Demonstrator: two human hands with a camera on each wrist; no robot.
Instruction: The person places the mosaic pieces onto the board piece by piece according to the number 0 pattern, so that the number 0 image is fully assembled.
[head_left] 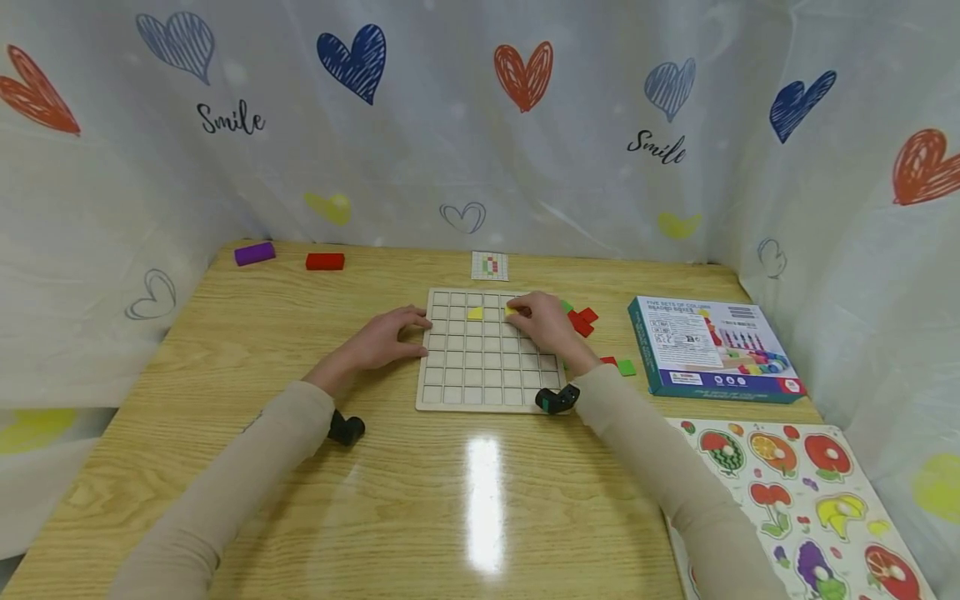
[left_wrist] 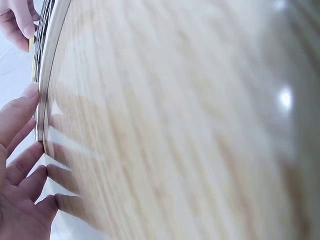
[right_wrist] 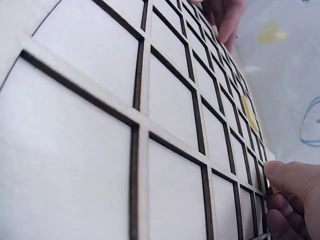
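Head view: grid board [head_left: 480, 367] square-on, flat.

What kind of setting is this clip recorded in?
Probably a tabletop recording booth set up for children's puzzles: a wooden table curtained by heart-print sheets, with a grid board, a toy box and a fruit puzzle.

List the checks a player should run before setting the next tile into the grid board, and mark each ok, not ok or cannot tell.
1. Grid board lies flat on the table: ok.
2. Left hand steadies the board's left edge: ok.
3. Right hand pinches a yellow tile over the board: ok.
4. Placed yellow tile sits in a cell: ok.
5. Pattern card readable from here: cannot tell.
6. Spare red and green tiles near the right hand: ok.
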